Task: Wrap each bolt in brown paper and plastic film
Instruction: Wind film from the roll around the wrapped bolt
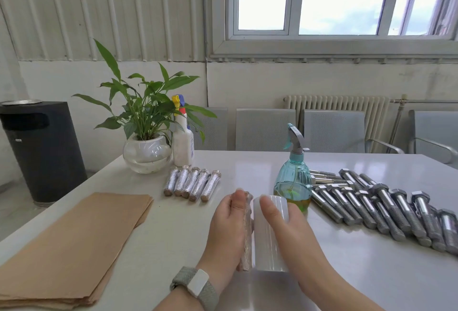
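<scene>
My left hand [226, 226] grips a bolt wrapped in brown paper [247, 234], held lengthwise just above the white table [173, 224]. Pressed against the bolt's right side is a white roll of plastic film [269, 241], which my right hand [290, 234] holds with the thumb lying across its top. Several finished bolts in shiny film [192, 184] lie side by side behind my hands. A stack of brown paper sheets [74, 243] lies at the front left. Many bare steel bolts [386, 209] are spread out on the right.
A teal spray bottle [293, 181] stands just behind my right hand. A potted plant in a glass bowl [146, 137] and a white spray bottle [183, 137] stand at the back left. Grey chairs [265, 128] line the far edge; a black bin [39, 147] stands left.
</scene>
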